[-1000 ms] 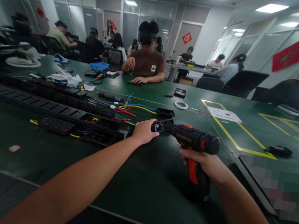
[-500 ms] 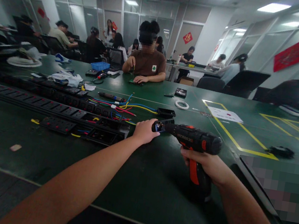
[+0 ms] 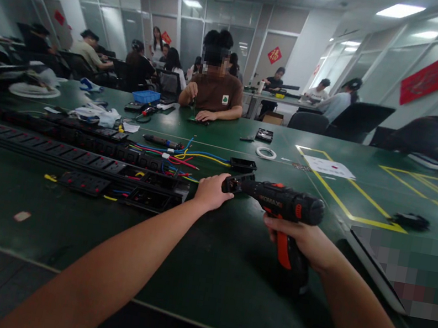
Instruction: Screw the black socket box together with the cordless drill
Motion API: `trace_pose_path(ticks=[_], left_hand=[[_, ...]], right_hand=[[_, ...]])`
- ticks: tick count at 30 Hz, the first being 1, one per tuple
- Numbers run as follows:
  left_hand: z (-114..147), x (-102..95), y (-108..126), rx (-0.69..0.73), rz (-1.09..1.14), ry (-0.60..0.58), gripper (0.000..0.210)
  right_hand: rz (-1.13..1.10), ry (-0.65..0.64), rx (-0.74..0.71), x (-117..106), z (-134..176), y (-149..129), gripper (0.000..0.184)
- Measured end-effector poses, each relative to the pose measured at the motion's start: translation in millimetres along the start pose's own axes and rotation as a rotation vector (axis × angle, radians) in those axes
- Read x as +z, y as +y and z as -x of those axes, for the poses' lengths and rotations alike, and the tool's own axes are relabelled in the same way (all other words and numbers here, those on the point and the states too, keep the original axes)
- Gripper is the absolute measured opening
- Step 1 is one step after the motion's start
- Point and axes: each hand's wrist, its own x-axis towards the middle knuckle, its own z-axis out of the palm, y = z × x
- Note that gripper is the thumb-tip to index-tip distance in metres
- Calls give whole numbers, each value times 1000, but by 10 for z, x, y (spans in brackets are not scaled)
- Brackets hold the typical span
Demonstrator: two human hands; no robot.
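My left hand [image 3: 213, 191] is closed on a small black plastic housing [image 3: 240, 182], holding it just over the green table. A black and orange cordless drill [image 3: 286, 202] is in the grip of my right hand [image 3: 310, 242], the fingers wrapped round its handle. The drill's nose points left and reaches the housing; whether its bit touches anything inside is too small to tell. Blue, yellow and red wires [image 3: 187, 154] lie beyond my left hand and run to another black box [image 3: 243, 165]. Left of the hand are long black socket strips [image 3: 78, 153].
A black-handled tool [image 3: 161, 142] lies past the strips. White tape [image 3: 265, 153] and a sheet of paper [image 3: 330, 167] are farther back, by yellow marking lines. Across the table [image 3: 66, 222] sits a co-worker in a brown shirt [image 3: 213, 96], hands on a small part.
My hands, the drill and the housing stay almost in place. The blue glow seen inside the housing is gone and its inside looks darker.
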Motion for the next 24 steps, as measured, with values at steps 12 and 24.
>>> trace_pose_path(ticks=[12, 24], left_hand=[[0, 8, -5, 5, 10, 0, 60], [6, 0, 9, -6, 2, -1, 61]], right_hand=[[-47, -14, 18, -8, 5, 5, 36], [-100, -19, 38, -17, -6, 21, 41]])
